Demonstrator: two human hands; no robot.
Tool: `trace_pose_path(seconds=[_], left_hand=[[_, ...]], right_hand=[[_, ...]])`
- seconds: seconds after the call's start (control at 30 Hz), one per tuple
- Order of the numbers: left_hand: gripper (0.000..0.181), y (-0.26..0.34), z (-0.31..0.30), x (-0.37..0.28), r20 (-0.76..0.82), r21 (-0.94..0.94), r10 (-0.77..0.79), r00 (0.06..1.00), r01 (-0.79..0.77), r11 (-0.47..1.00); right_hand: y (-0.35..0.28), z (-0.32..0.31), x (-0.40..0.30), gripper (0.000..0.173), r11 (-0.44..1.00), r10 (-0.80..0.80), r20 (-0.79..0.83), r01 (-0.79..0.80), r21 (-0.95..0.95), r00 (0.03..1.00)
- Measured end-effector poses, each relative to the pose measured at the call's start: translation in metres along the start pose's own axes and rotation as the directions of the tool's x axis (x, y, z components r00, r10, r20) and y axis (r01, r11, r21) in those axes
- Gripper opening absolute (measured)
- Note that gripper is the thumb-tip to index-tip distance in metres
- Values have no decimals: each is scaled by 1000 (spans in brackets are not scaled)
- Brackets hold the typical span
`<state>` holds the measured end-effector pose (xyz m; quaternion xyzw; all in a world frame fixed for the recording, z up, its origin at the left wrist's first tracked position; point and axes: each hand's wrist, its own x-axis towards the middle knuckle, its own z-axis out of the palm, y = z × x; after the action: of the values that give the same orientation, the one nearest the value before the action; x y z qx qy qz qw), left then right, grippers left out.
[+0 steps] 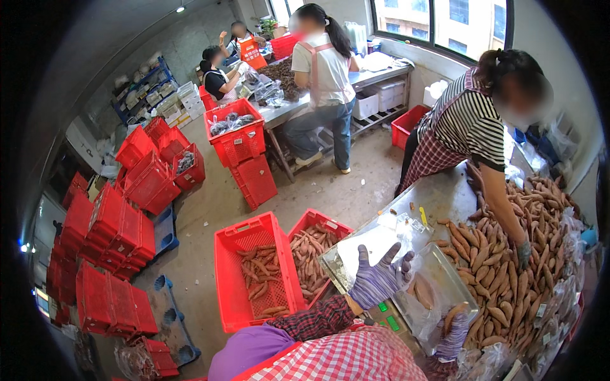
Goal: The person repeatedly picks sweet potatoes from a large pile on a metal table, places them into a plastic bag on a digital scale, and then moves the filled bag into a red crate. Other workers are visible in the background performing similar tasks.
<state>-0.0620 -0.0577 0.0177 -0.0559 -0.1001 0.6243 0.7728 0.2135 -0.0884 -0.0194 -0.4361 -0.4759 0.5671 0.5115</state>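
Observation:
My left hand [377,280], in a purple-and-white striped knit glove, is raised with its fingers spread and nothing seen in it. Its fingertips are close to a clear plastic bag [413,315] lying in a shallow metal tray [455,272]. Inside the bag are sweet potatoes [422,291]. At the tray's near right corner, my right hand [452,337] wears a matching glove and grips one sweet potato [456,314]. A scale with green displays [391,323] is partly hidden by the tray and my apron. To the right, a large heap of sweet potatoes [498,271] covers the tabletop.
Two red plastic crates [228,285] [329,220] with sweet potatoes stand left of the metal table [441,195]. A yellow knife [423,216] lies there. Across it, a co-worker's gloved hand [523,255] reaches into the heap. Stacked red crates [114,228] line the left; other people work behind.

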Motion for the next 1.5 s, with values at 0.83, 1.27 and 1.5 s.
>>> trace_pose_path(seconds=[0.83,1.27,1.5], left_hand=[[62,26,146,-55,274,948,124,954,-290,135],[68,95,131,-98,472,836,320,821,-533,133],[73,89,138,-75,463,843,397,793,-532,81]], right_hand=[[76,26,80,44,332,-117,41,78,-940,992],[50,-40,44,40,618,-300,-361,-109,-779,883],[54,-61,20,34,840,-84,-546,-236,-490,834]])
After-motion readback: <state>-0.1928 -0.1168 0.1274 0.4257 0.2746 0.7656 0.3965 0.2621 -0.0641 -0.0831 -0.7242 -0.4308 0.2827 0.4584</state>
